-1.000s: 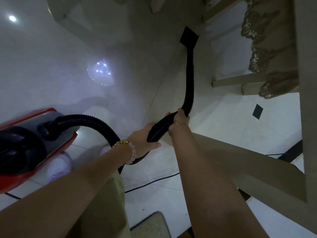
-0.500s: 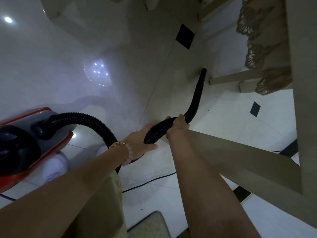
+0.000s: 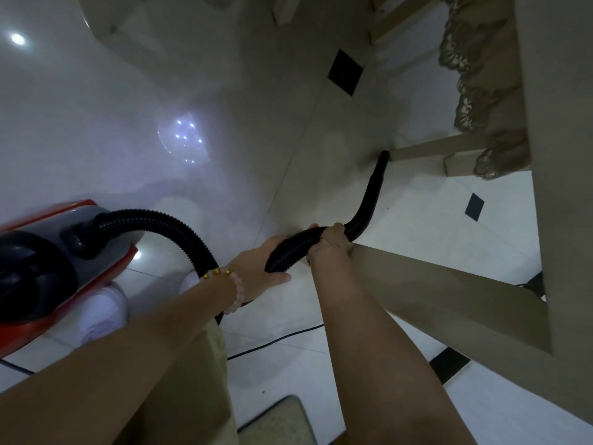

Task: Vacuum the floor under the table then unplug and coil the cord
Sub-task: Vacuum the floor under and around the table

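We grip the black hose [image 3: 290,248] with both hands, left hand [image 3: 256,268] curled behind, right hand [image 3: 332,242] wrapped near the bend; its nozzle [image 3: 375,184] reaches beside a chair leg [image 3: 426,150]. We should hold the tip low, sweeping slowly, clear of the cord [image 3: 272,340]

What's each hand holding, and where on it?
Both grip the black ribbed vacuum hose: left hand on the ribbed section, right hand just ahead, near the smooth black nozzle tube.
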The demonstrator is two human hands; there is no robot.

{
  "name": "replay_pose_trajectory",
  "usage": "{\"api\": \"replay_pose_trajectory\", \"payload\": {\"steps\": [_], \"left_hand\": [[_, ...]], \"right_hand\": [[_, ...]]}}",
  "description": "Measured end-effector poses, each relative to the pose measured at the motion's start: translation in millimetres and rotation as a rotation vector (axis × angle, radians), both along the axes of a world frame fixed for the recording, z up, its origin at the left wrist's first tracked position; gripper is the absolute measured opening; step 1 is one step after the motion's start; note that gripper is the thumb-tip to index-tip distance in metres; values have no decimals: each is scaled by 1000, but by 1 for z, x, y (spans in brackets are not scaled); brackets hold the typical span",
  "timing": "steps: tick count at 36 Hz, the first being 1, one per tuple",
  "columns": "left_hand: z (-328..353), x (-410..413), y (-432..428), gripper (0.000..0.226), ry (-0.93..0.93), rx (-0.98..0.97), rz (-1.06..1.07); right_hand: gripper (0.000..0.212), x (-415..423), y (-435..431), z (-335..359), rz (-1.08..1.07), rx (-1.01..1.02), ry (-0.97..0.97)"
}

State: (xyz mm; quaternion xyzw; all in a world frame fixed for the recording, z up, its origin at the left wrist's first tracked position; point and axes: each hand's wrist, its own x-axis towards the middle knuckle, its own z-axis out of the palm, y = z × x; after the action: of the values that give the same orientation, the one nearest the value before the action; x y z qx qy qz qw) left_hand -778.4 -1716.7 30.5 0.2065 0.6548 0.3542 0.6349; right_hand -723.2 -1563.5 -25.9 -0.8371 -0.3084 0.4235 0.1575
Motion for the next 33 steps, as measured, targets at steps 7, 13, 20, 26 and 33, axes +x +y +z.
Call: {"api": "replay_pose_trajectory", "payload": {"steps": [7, 13, 20, 26, 33], "left_hand": [[6, -1, -6, 67, -3, -5, 9], [20, 3, -27, 69, -55, -8, 32], [33, 8, -59, 67, -145, -32, 153], [39, 4, -80, 65, -185, -49, 244], [53, -4, -95, 50, -217, -78, 361]], "right_hand": [[53, -1, -8, 1, 34, 12, 21], [37, -20, -20, 29, 208, -104, 234], [30, -42, -53, 44, 574, -202, 225], [31, -65, -76, 58, 795, -279, 293], [21, -90, -103, 72, 1018, -263, 298]]}}
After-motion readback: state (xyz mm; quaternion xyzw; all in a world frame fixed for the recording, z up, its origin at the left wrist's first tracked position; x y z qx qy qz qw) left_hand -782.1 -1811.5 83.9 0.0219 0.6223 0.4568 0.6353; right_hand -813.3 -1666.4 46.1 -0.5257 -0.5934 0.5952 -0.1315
